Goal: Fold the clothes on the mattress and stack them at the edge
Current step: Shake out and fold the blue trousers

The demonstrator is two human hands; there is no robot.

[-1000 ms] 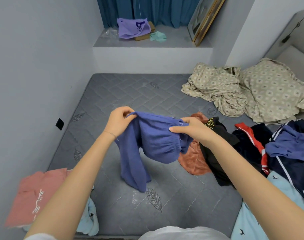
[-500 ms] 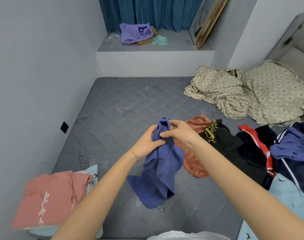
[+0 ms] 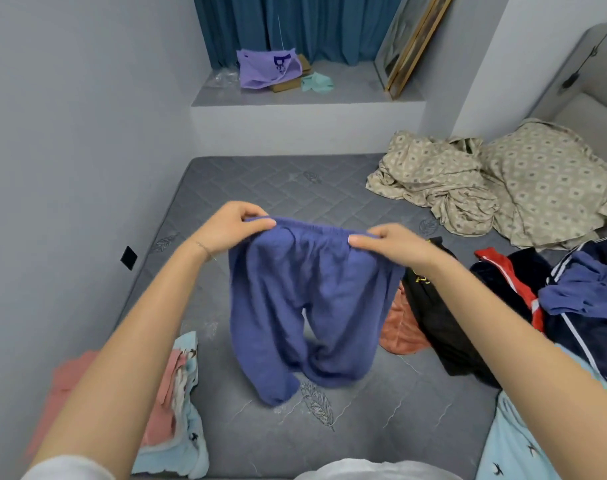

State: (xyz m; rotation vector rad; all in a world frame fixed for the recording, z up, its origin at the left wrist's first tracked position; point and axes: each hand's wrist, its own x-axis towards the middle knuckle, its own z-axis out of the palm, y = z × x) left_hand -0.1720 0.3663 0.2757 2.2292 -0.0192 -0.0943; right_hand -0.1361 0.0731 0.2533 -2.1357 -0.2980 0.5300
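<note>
Blue knit trousers point(image 3: 305, 306) hang spread out above the grey mattress point(image 3: 260, 188), legs down, the cuffs resting on the surface. My left hand point(image 3: 231, 225) pinches the left end of the elastic waistband, and my right hand point(image 3: 386, 242) pinches the right end. A folded stack with a pink garment point(image 3: 163, 389) on light blue ones point(image 3: 187, 441) lies at the mattress's near left edge. Unfolded clothes sit to the right: an orange piece point(image 3: 400, 329), a black one with yellow print point(image 3: 433, 306), a navy and red jacket point(image 3: 516, 282) and another blue garment point(image 3: 586, 292).
Crumpled beige patterned bedding point(image 3: 468, 181) covers the far right of the mattress. A grey wall runs along the left. Beyond the mattress is a raised ledge point(image 3: 347, 91) with a purple bag point(image 3: 267, 67), a green cloth and a leaning picture frame. Light blue fabric point(image 3: 516, 441) lies near right.
The trousers were bunched between both hands held close together. My hands have moved apart along the waistband, and the trousers now hang open and flat.
</note>
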